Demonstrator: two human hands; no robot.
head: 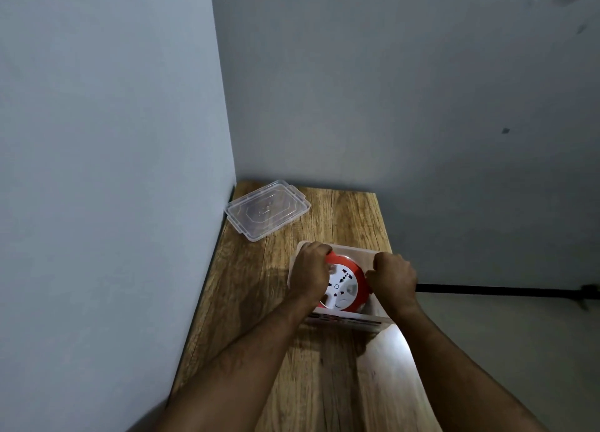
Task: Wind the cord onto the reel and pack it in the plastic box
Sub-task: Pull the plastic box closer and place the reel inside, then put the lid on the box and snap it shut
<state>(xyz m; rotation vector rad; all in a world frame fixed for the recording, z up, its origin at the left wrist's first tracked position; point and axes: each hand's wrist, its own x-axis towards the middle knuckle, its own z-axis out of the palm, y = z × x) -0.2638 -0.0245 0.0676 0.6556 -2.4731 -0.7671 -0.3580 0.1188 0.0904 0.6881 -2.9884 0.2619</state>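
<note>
A red reel (346,284) with a white socket face lies flat inside the clear plastic box (352,322) near the table's right edge. My left hand (309,274) grips the reel's left rim. My right hand (394,279) holds its right rim, fingers curled over the edge. The cord is hidden; I cannot see any loose length. The box's clear lid (267,208) lies apart at the far left corner of the table.
The wooden table (253,301) sits in a corner, with a grey wall close on the left and another behind. Its right edge drops to the floor just beside the box. A black bar (506,290) runs along the floor at right.
</note>
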